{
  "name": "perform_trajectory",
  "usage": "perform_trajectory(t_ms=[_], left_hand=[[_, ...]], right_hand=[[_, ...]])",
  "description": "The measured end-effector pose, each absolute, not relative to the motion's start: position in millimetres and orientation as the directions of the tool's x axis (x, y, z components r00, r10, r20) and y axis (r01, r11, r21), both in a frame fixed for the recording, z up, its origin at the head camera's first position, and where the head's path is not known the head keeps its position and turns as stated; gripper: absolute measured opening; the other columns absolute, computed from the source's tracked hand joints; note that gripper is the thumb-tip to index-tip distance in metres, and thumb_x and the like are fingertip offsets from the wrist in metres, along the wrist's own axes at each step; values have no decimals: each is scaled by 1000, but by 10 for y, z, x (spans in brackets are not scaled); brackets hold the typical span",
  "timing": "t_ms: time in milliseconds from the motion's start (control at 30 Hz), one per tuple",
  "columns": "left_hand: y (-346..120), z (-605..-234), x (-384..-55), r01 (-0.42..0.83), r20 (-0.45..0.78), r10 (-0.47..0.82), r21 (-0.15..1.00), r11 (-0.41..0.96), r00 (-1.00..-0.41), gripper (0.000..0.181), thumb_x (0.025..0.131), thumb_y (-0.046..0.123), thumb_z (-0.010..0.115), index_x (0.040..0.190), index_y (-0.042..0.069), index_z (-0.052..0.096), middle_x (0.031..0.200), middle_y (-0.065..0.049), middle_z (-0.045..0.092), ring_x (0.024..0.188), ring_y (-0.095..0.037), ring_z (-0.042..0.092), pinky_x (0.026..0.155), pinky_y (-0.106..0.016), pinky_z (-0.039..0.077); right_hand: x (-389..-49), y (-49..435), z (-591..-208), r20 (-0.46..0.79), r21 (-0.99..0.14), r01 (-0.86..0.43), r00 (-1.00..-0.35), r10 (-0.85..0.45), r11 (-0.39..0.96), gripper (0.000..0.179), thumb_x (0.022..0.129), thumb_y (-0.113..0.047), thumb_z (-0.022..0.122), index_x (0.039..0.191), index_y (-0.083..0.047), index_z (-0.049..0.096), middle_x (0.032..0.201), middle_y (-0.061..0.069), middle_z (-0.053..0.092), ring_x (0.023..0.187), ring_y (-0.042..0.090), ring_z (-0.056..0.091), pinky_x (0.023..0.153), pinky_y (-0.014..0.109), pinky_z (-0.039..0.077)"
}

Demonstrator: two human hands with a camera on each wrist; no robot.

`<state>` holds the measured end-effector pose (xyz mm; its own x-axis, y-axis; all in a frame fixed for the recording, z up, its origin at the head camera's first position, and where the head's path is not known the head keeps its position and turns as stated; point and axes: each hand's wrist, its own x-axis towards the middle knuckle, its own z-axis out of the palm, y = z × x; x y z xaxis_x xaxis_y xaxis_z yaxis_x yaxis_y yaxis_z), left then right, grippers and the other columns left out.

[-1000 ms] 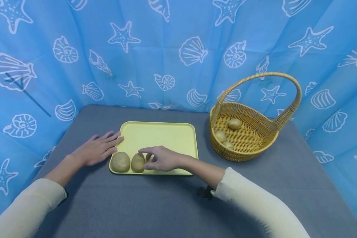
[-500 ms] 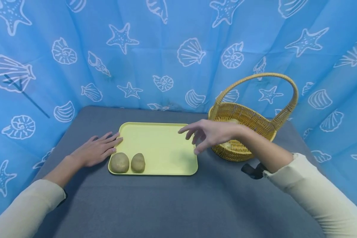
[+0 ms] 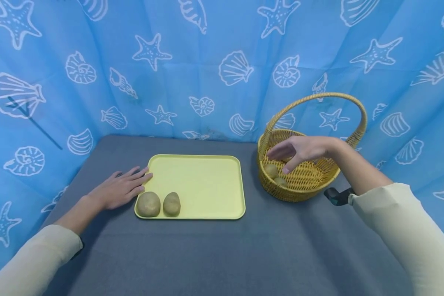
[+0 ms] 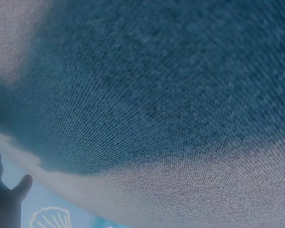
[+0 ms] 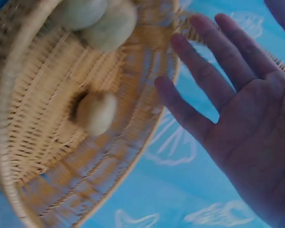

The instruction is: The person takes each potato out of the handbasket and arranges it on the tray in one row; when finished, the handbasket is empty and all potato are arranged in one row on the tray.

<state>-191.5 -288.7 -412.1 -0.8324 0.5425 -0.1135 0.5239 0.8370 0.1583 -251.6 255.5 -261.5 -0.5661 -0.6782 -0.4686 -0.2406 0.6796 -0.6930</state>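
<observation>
My left hand (image 3: 120,189) lies with spread, straight fingers on the left rim of a yellow tray (image 3: 207,189). Two potatoes sit in the tray's near left corner: a larger round potato (image 3: 149,204) and a smaller pointed potato (image 3: 172,204). Over the wicker basket (image 3: 299,196), my right hand (image 3: 304,149) hovers with loosely extended fingers and holds nothing. Inside the basket are one potato (image 3: 271,170) and another potato (image 3: 280,181) near the left wall. A third potato (image 5: 98,113) shows in the right wrist view; in the head view my hand mostly covers it.
The basket's tall arched handle (image 3: 329,94) rises behind my right hand. Grey cloth (image 3: 207,255) covers the table, and a blue curtain (image 3: 192,78) with white shell and starfish prints hangs at the back and sides.
My right hand has left the smaller potato on the tray and moved right, across the tray, to above the basket. The left hand stays at the tray's rim.
</observation>
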Motion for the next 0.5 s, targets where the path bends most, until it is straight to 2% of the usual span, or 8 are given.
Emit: perform_trajectory(t_ms=[200,367,500], left_hand=[[-2899,-4134,-1915,525,-125,542,146,839,-831,54,109,40,35,158,18,33,163,-10,27,148,-40,22,106,-73,21],[-2902,-4141,-1922,522,-122,540,151,839,-833,53,109,39,36,158,18,32,163,-9,26,149,-39,20,107,-73,20],[-2906,-4128,-1917,519,-125,538,156,840,-834,53,109,39,36,158,18,32,163,-9,26,149,-39,20,108,-72,19]], right_hand=[[-2644,2765,-2776,-486,-669,-173,-635,-601,723,80,91,-19,74,153,4,28,157,27,28,146,45,22,115,56,26],[-2738,2899,-2915,-452,-665,-133,-711,-538,735,81,91,-15,73,155,3,25,158,28,24,145,50,18,113,63,22],[-2804,2994,-3034,-425,-688,-103,-745,-514,718,82,91,-15,72,155,2,24,159,28,21,145,52,15,113,66,18]])
